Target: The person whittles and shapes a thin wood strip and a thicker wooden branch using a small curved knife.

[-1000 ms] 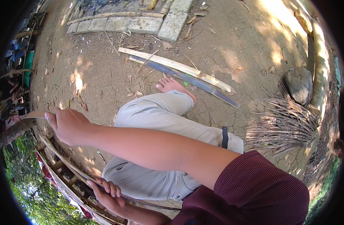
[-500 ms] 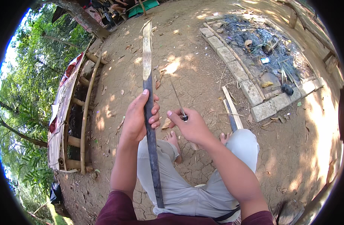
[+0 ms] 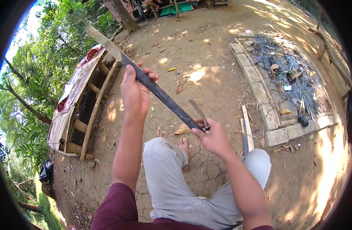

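Observation:
A long dark wooden strip (image 3: 159,92), its far end shaved down to pale wood, slants across in front of me from upper left to lower right. My left hand (image 3: 135,90) holds it below the shaved part, thumb along its side and fingers behind it, loosely curled. My right hand (image 3: 213,138) closes on a knife with a thin curved blade (image 3: 198,109) that points up and away. The same hand's thumb and fingers also pinch the strip's lower end. Most of the knife's handle is hidden in my fist.
Ahead on the right, a block-edged fire pit (image 3: 268,117) holds ash and charred scraps. A low bamboo platform (image 3: 77,101) stands at the left. Another split wooden piece (image 3: 248,128) lies beside my right knee. Dry leaves dot the cracked soil, and people sit far back near a green sheet (image 3: 176,9).
The strip has swung from nearly upright to a slant, its pale end going left and its lower end coming up to my right hand, which now pinches it. The view has shifted somewhat.

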`<state>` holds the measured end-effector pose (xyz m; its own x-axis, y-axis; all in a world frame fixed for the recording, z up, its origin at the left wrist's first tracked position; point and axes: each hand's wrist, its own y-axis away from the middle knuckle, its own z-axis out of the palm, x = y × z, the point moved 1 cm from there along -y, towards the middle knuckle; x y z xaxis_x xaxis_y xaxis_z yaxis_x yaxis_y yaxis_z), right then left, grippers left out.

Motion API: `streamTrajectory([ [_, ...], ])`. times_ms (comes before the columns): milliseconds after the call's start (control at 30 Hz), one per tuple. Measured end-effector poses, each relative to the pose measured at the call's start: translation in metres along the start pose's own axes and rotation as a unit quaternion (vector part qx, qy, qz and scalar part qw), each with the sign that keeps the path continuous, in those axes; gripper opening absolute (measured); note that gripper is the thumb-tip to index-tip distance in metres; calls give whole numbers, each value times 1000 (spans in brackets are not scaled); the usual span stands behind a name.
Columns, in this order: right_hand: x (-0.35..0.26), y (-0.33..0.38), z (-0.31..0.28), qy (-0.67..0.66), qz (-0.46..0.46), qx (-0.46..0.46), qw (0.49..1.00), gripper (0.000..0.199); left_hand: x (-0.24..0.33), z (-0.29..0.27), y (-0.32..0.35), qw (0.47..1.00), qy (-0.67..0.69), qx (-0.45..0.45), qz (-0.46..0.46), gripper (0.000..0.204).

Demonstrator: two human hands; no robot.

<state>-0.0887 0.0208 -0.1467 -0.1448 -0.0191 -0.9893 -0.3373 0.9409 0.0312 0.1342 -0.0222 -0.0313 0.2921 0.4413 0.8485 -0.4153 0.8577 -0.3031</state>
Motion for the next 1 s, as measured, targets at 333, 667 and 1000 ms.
streamTrajectory([
  [333,-26,-12,-40,228,-69,77,968,19,30,-15,97,737,-560,112,362,38],
  [667,-25,-10,-40,226,-170,11,959,21,20,11,85,506,-770,-388,14,36],
  [1000,-40,2,-25,121,-158,181,963,31,-5,0,91,843,-333,-243,-346,29],
])
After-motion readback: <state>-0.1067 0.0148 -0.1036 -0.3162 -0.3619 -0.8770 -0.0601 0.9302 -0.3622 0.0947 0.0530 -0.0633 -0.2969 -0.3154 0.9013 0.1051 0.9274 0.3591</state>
